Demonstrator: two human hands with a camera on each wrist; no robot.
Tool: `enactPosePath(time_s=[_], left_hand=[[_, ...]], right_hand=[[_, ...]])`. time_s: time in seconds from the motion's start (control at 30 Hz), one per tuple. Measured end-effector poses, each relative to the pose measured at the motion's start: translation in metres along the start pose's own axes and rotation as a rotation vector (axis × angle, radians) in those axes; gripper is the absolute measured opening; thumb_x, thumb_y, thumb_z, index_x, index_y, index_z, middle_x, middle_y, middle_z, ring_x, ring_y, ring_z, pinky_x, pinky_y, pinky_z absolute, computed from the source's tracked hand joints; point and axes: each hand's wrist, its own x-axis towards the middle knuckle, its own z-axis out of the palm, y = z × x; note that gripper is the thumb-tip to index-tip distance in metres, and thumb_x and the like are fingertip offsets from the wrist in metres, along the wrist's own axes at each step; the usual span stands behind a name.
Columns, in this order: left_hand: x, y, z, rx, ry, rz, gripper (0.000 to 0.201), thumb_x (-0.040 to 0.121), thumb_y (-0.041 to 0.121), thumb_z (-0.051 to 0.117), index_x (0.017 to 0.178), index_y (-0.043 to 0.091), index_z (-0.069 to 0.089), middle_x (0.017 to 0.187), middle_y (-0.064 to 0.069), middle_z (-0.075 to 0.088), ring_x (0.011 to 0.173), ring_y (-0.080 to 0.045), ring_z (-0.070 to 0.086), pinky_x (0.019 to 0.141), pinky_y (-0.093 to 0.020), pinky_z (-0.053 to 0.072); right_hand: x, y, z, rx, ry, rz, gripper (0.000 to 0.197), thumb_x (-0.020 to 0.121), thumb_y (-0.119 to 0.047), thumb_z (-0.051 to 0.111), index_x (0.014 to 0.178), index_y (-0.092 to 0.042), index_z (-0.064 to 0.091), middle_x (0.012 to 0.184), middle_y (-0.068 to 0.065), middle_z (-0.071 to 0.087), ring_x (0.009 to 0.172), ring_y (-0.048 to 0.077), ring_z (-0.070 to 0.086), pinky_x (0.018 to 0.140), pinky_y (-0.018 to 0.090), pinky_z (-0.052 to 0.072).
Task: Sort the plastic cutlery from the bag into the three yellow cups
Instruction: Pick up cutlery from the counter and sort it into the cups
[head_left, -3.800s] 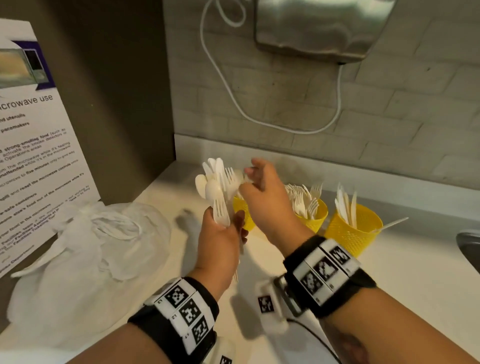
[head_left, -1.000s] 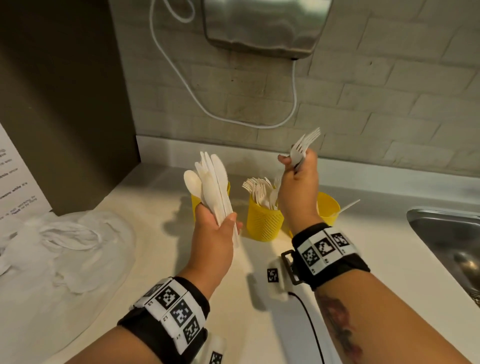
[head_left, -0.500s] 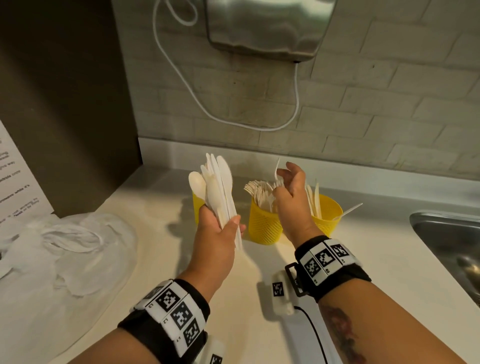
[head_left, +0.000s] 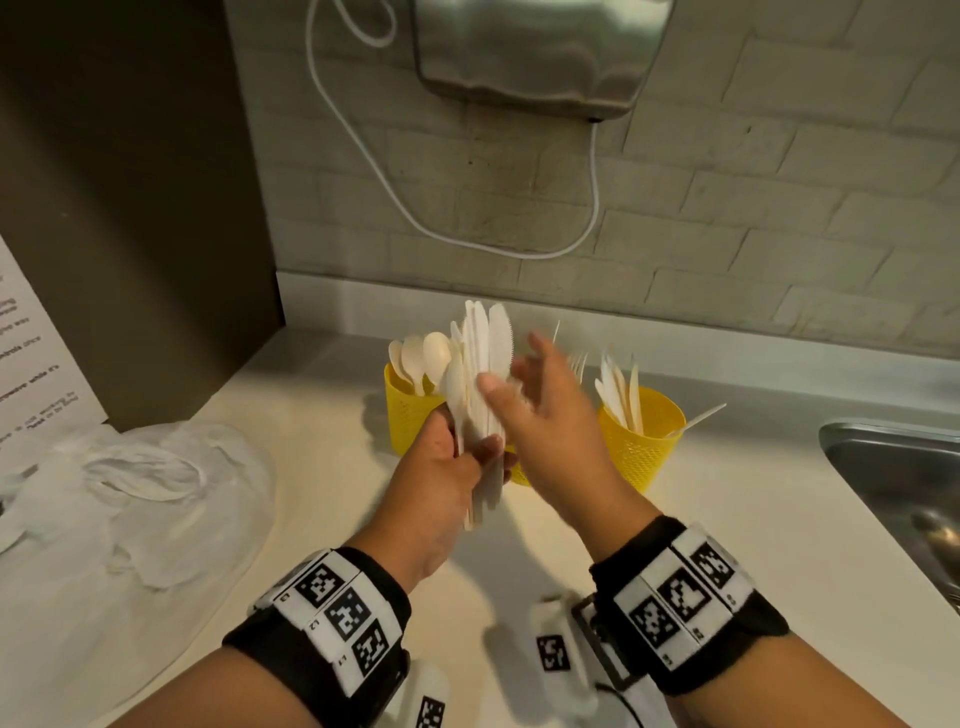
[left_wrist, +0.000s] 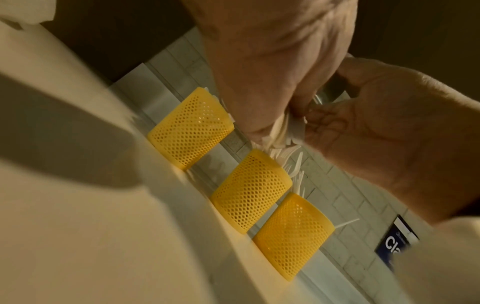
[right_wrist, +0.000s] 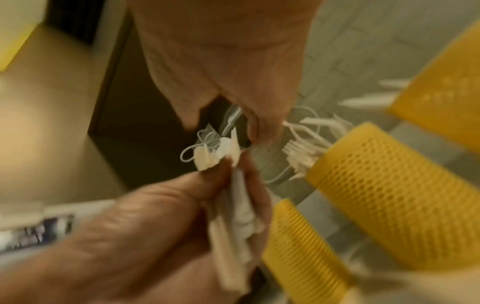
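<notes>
In front of the three yellow cups (left_wrist: 249, 191), the left hand (head_left: 441, 483) grips the cutlery bunch (head_left: 480, 384) upright while the right hand (head_left: 545, 410), fingers spread, reaches for it; sorting is midway, and next comes pinching one piece free.

left hand (head_left: 441, 467) gripping a bunch of white cutlery (head_left: 480, 374) upright, right hand (head_left: 545, 410) fingers spread touching it, yellow cups (head_left: 641, 447) behind, crumpled bag (head_left: 130, 493) at 9 o'clock on the table (head_left: 753, 519)

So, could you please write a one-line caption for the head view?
Left hand grips a bundle of white plastic cutlery while the right hand reaches for it.
</notes>
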Motion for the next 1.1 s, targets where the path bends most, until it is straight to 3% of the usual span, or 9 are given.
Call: enactPosePath(time_s=[0.07,0.1,0.17,0.3,0.43,0.57,0.77,0.93,1.1], left_hand=[[-0.001,0.002,0.000,-0.016,-0.027,-0.029,0.052,0.098,-0.008,0.039,0.127,0.032,0.056,0.113,0.004,0.073,0.105,-0.010,0.069,0.083,-0.026,0.057],[-0.002,0.002,0.000,-0.029,-0.026,-0.037,0.049,0.099,-0.006,0.041,0.129,0.030,0.056,0.114,0.002,0.073,0.107,-0.012,0.068,0.087,-0.028,0.056],[-0.003,0.003,0.002,-0.060,-0.020,-0.047,0.040,0.100,0.005,0.047,0.133,0.027,0.055,0.120,0.000,0.071,0.114,-0.016,0.066,0.096,-0.034,0.052],[-0.003,0.002,0.002,-0.102,0.016,-0.063,0.032,0.100,0.012,0.047,0.126,0.028,0.059,0.120,0.001,0.071,0.116,-0.016,0.064,0.104,-0.038,0.047],[-0.003,0.001,0.006,-0.095,0.052,-0.080,0.034,0.102,0.014,0.046,0.131,0.028,0.058,0.123,0.000,0.070,0.118,-0.018,0.063,0.107,-0.044,0.044],[-0.002,0.001,0.006,-0.074,0.063,-0.076,0.038,0.102,0.017,0.047,0.138,0.030,0.052,0.124,0.002,0.068,0.118,-0.015,0.062,0.107,-0.043,0.045],[-0.003,0.004,0.004,0.005,0.067,-0.031,0.031,0.099,0.013,0.053,0.116,0.037,0.063,0.112,0.007,0.074,0.106,-0.009,0.068,0.096,-0.034,0.053],[-0.001,0.003,0.000,0.017,0.096,-0.046,0.037,0.094,0.007,0.061,0.125,0.027,0.064,0.113,0.001,0.074,0.107,-0.015,0.069,0.097,-0.040,0.053],[-0.001,0.000,-0.001,0.011,0.103,-0.047,0.032,0.093,0.011,0.063,0.121,0.028,0.065,0.110,0.001,0.075,0.103,-0.017,0.071,0.094,-0.041,0.055]], right_hand=[[-0.004,0.003,0.006,0.174,-0.187,0.195,0.036,0.087,-0.043,0.065,0.117,-0.022,0.062,0.100,-0.002,0.071,0.093,0.018,0.068,0.082,0.042,0.057],[-0.004,0.004,0.007,0.296,-0.215,0.270,0.024,0.093,-0.031,0.063,0.110,-0.016,0.067,0.092,0.003,0.072,0.087,0.021,0.067,0.078,0.039,0.056],[-0.003,0.006,0.003,0.521,-0.214,0.375,0.019,0.098,-0.016,0.057,0.110,-0.008,0.069,0.096,0.011,0.071,0.089,0.026,0.065,0.084,0.041,0.052],[-0.002,0.008,-0.001,0.688,-0.217,0.424,0.026,0.100,-0.015,0.052,0.121,-0.008,0.066,0.111,0.015,0.072,0.098,0.025,0.069,0.083,0.034,0.056],[-0.002,0.010,-0.002,0.719,-0.180,0.429,0.023,0.101,-0.012,0.050,0.118,-0.008,0.066,0.105,0.013,0.074,0.095,0.023,0.070,0.082,0.034,0.057],[-0.002,0.011,-0.002,0.707,-0.153,0.396,0.021,0.099,-0.012,0.055,0.117,-0.005,0.064,0.104,0.012,0.073,0.097,0.024,0.070,0.088,0.038,0.056],[-0.002,0.019,0.002,0.641,-0.088,0.385,0.019,0.095,-0.010,0.061,0.113,-0.003,0.064,0.113,0.020,0.070,0.110,0.036,0.066,0.097,0.049,0.053],[-0.003,0.020,0.005,0.656,-0.098,0.403,0.013,0.094,-0.007,0.062,0.106,-0.007,0.066,0.111,0.022,0.071,0.107,0.038,0.067,0.095,0.050,0.054],[-0.003,0.020,0.005,0.655,-0.103,0.413,0.022,0.096,-0.007,0.059,0.117,-0.009,0.064,0.107,0.014,0.074,0.101,0.030,0.071,0.092,0.047,0.056]])
